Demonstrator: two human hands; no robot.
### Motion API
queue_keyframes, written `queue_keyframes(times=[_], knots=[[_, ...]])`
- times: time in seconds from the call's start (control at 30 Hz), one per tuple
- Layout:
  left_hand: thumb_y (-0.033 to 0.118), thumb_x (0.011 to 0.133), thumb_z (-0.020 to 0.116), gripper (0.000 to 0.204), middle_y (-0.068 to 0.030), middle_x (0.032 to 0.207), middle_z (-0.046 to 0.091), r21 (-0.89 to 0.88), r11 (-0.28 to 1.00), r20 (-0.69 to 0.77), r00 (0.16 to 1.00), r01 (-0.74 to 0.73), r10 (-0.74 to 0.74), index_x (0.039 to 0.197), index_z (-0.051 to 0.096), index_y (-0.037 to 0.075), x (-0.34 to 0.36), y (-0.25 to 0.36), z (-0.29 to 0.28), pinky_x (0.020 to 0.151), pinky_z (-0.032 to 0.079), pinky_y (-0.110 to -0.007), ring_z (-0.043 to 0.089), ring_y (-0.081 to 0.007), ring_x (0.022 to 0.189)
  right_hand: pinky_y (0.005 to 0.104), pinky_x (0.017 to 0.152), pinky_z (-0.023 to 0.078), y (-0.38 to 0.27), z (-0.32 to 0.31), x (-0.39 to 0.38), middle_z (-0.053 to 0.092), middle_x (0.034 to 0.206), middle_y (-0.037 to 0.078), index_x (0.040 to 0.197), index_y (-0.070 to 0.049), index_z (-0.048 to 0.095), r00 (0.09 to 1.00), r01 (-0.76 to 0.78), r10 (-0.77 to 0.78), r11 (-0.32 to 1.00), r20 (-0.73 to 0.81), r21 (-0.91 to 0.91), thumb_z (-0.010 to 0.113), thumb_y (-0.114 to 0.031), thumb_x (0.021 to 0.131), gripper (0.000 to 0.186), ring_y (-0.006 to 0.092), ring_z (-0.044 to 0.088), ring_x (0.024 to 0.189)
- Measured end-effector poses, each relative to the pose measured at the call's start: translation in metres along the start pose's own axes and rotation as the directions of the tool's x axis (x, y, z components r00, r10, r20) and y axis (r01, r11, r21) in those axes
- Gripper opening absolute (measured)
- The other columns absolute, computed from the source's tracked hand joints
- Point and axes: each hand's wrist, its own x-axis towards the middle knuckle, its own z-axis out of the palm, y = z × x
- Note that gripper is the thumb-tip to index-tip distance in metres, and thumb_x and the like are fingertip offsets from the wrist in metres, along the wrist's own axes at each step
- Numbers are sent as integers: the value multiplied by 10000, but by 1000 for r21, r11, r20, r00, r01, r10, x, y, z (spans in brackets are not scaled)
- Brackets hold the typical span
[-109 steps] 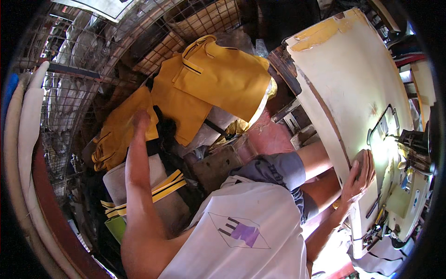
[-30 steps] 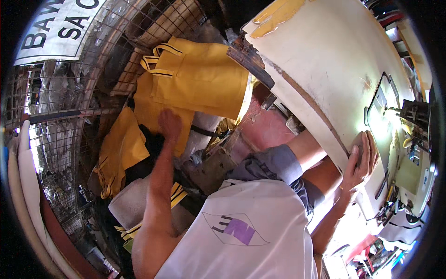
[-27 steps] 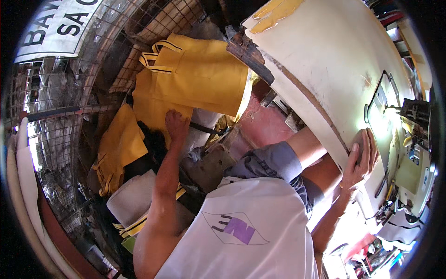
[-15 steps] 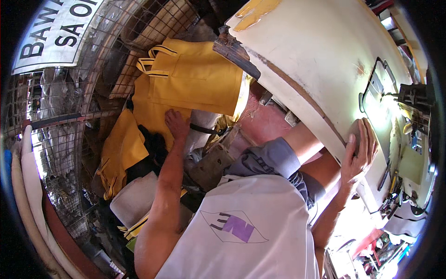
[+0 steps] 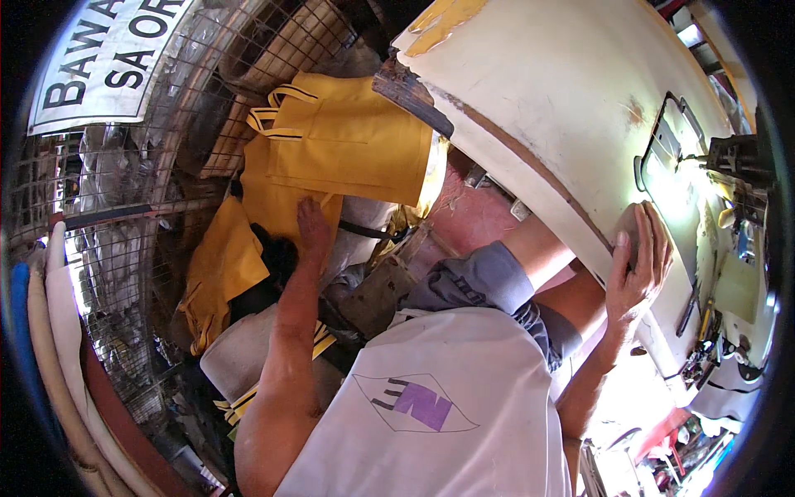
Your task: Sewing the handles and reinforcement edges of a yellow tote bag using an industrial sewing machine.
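At the left, yellow bags (image 5: 352,157) with black-edged handles lie in an overlapping pile. My left hand (image 5: 314,228) rests on the yellow sheet material just below the upper bag, its fingers stretched out and nearly together. At the right, my right hand (image 5: 642,265) is at the edge of the white tabletop (image 5: 563,91), fingers pointing up. Between its thumb and fingers shows a brownish rounded thing (image 5: 633,238), partly covered, whose kind I cannot make out.
Wire mesh (image 5: 124,273) and a white sign (image 5: 103,66) border the left. A bright lamp (image 5: 687,170) lights the tabletop beside a dark machine part (image 5: 737,161). Rolled material (image 5: 62,331) stands at far left. A grey cushion-like piece (image 5: 244,352) lies under my left arm.
My left hand has shifted slightly and its fingers have drawn closer together on the yellow material. The right hand keeps its place at the table edge. The view has tilted a little.
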Motion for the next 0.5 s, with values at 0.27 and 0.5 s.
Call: queue_keyframes(times=[0.27,0.5], knots=[[292,861,601,360,-217,1110,649,-62,992,633,765,-107,122,1102,605,24,93,-23,-101,880,500,-508,633,-393,1022,429,1038,388,4,-1,-2,591,1313,113,1281,-53,606,1000,-9,9,1000,-7,-11,637,-146,901,392,309,534,1222],[297,851,619,364,-230,976,683,-529,746,711,269,-404,650,1046,677,-4,151,67,-352,832,510,-465,656,-384,927,438,1024,407,-7,-14,1,594,1294,141,1285,-53,602,1000,6,-2,985,-26,175,716,-144,817,490,328,528,1225]])
